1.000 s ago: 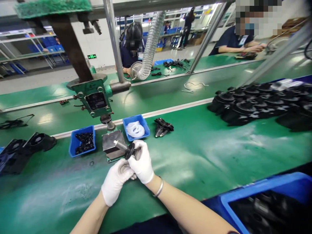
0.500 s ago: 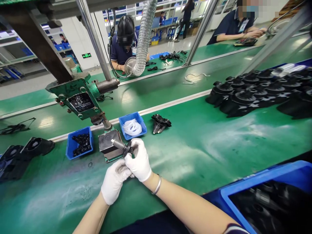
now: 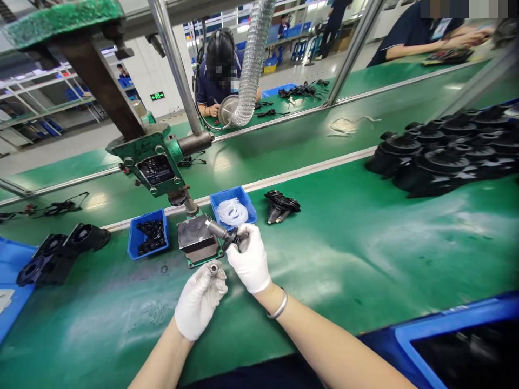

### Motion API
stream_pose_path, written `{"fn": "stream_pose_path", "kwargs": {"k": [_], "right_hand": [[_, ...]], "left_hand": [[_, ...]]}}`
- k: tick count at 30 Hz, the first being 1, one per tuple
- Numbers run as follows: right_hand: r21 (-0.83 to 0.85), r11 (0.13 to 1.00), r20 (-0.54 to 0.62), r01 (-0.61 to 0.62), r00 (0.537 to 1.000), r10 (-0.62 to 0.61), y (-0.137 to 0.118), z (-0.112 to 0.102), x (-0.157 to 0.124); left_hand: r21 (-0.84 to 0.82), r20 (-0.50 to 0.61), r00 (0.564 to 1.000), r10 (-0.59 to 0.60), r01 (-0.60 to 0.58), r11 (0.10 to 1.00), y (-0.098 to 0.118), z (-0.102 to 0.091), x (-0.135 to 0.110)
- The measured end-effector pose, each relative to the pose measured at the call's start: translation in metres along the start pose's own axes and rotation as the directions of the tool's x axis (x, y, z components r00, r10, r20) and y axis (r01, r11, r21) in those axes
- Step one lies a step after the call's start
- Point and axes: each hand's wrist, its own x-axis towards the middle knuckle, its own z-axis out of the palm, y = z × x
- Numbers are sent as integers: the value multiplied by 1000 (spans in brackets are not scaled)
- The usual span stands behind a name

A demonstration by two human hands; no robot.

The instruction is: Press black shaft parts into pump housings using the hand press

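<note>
left hand (image 3: 200,302) drawn apart from right hand (image 3: 250,262), near the dark block (image 3: 195,232)

the two met half a second ago. in front of the block, left fingers pinch a small ring-shaped piece (image 3: 213,268); right fingers grip a dark rod (image 3: 219,229) at the block's right edge, tip toward it. the piece might drop if the pinch slackens; the rod might knock the block if that hand dips.

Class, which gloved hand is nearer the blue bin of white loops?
Right. The right hand is just in front of the blue bin; the left hand is farther off, toward the worker.
</note>
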Motion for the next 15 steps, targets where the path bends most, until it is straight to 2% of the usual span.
{"fn": "stream_pose_path", "kwargs": {"k": [3,5,8,12,15], "right_hand": [[13,994,63,111,992,-111,-7,-1,-6],[20,986,91,167,982,-168,-10,-2,-10],[4,986,78,165,983,-165,-12,-2,-9],[-57,988,43,141,989,-138,-9,-3,-1],[-58,994,38,90,995,-87,-5,-5,6]], "left_hand": [[207,-11,996,87,-83,975,-3,2,-1],[368,11,986,169,-161,916,-6,4,-1],[512,67,974,217,-220,830,-8,4,-3],[504,62,981,186,-191,842,-6,3,-7],[357,22,985,173,-170,919,2,2,-9]]}}
